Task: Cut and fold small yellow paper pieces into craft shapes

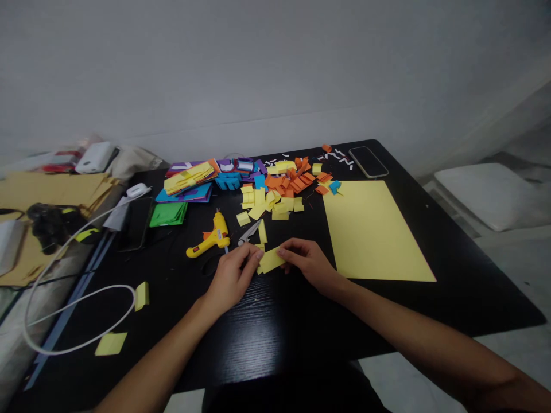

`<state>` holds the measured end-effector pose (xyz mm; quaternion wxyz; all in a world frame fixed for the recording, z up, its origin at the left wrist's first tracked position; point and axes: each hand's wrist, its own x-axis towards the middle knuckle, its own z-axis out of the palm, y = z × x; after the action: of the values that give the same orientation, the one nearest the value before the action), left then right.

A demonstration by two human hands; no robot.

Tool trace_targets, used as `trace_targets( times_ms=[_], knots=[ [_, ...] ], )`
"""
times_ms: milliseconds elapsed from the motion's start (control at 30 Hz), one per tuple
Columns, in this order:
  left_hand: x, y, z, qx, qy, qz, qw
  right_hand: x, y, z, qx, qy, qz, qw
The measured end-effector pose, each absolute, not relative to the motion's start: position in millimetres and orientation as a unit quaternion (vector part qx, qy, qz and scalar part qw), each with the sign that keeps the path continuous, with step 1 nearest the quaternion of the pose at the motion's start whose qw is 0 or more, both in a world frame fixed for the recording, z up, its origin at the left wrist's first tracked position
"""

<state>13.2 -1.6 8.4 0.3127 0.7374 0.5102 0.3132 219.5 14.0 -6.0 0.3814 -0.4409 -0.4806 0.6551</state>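
A small yellow paper piece is stretched between my two hands, low over the black table. My left hand pinches its left end, and my right hand has its right end between thumb and fingers. Just beyond the left hand lie scissors, their handles partly hidden, and a yellow hot glue gun. Folded yellow paper pieces and orange ones are heaped farther back. A large yellow paper sheet lies flat to the right of my right hand.
A phone lies at the back right, another phone at the left. Green folded paper and colourful paper stacks stand behind the glue gun. A white cable loops near two yellow paper pieces. A white stool is at right.
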Motion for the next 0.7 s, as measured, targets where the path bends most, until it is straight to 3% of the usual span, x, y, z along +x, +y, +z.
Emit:
trace_targets(
  times_ms=[467, 700],
  knots=[
    [12.7, -6.3, 5.0, 0.708, 0.491, 0.351, 0.367, 217.2, 14.8, -10.6, -0.446, -0.443, 0.656, 0.417],
    [12.1, -3.8, 0.0, 0.737, 0.477, 0.337, 0.340, 217.2, 14.8, -13.6, -0.431, -0.418, 0.675, 0.429]
  ],
)
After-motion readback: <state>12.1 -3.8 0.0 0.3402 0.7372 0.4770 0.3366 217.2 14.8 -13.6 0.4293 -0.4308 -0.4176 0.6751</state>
